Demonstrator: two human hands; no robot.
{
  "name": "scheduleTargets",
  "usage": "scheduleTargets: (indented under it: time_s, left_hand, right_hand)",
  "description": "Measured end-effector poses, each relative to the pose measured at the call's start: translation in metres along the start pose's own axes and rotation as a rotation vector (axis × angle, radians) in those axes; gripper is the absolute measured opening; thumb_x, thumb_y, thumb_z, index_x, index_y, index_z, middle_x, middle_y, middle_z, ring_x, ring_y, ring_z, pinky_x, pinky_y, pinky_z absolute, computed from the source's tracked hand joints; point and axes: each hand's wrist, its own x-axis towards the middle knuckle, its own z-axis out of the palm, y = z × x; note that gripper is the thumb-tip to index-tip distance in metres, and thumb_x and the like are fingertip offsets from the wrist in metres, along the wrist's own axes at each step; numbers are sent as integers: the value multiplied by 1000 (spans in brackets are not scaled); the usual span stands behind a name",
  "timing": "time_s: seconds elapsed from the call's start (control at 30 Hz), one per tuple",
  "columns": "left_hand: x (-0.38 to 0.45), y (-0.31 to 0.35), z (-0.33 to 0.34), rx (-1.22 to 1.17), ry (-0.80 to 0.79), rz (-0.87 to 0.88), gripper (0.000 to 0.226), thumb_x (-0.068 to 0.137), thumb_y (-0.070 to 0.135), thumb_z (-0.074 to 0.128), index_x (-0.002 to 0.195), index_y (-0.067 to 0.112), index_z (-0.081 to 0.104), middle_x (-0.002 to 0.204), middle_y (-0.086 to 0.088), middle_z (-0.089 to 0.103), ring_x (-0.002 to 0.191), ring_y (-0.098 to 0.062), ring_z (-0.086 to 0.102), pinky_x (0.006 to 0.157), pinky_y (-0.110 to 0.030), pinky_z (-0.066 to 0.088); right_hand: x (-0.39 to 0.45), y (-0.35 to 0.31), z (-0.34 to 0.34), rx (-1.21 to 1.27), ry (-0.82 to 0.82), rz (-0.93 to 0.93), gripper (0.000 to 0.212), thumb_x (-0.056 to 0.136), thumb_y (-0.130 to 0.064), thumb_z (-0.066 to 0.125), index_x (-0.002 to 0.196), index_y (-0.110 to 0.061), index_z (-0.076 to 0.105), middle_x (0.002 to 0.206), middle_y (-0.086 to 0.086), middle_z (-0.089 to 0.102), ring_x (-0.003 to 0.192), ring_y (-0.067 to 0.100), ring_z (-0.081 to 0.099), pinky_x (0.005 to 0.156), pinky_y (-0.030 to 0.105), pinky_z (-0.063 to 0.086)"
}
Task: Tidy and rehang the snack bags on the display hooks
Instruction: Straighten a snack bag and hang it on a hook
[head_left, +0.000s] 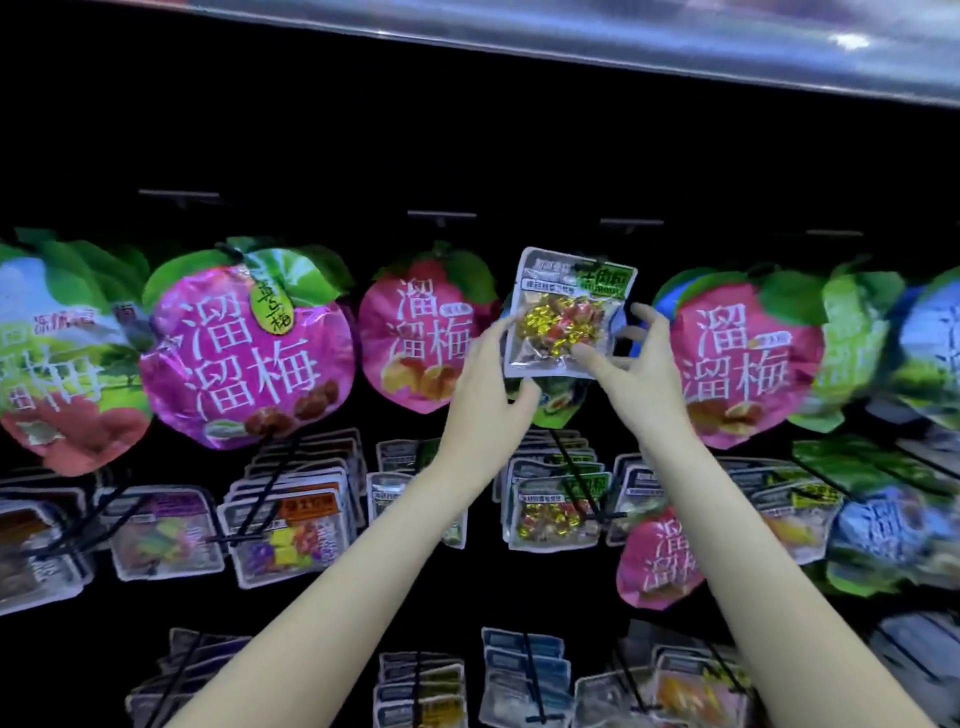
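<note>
Small clear snack bag (566, 312) pinched at both sides, left hand (485, 384) and right hand (636, 364), among pink plum bags (249, 343) on the display.

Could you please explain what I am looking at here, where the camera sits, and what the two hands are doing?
This is a single view from a camera worn on a person's head, looking at a shop display. There is no machine, just bare hands. The left hand and right hand hold a small clear snack bag by its sides, up in the row of round pink plum bags. Below, stacks of similar small packets hang on black hooks. Whether the held bag is already on a hook is hard to tell.
</note>
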Motion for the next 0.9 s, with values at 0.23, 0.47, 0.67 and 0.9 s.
scheduleTargets:
  time_s: [0.23, 0.47, 0.67, 0.9]
  left_hand:
    - [10, 14, -5, -195, 64, 89, 53, 92, 11, 57, 130, 34, 29, 92, 1, 62, 83, -8, 61, 78, -18, 48]
    - [-19, 16, -36, -88, 14, 129, 61, 90, 6, 59, 130, 41, 31, 86, 10, 64, 86, -14, 63, 81, -24, 50]
    - [-109, -48, -55, -58, 130, -123, 45, 87, 19, 60, 120, 45, 45, 110, 25, 56, 102, -5, 58, 84, -28, 50]
    - [-147, -116, -67, 120, 173, -346, 41, 90, 4, 52, 107, 42, 52, 106, 14, 62, 93, 8, 58, 80, -8, 42]
  right_hand:
    - [13, 11, -16, 193, -59, -58, 71, 82, -28, 69, 139, -20, 28, 95, -6, 49, 87, 7, 52, 77, 22, 43]
    - [-32, 0, -25, 440, -78, -322, 75, 79, -12, 73, 126, -47, 27, 136, -18, 35, 118, -11, 45, 98, 16, 41]
    - [-105, 55, 20, 113, -556, -376, 56, 88, -25, 64, 129, -51, 37, 132, -41, 35, 128, -15, 29, 102, 5, 23]
    - [-123, 105, 73, 157, -805, 42, 54, 90, -25, 61, 132, -48, 36, 137, -33, 30, 117, -31, 20, 91, -6, 22]
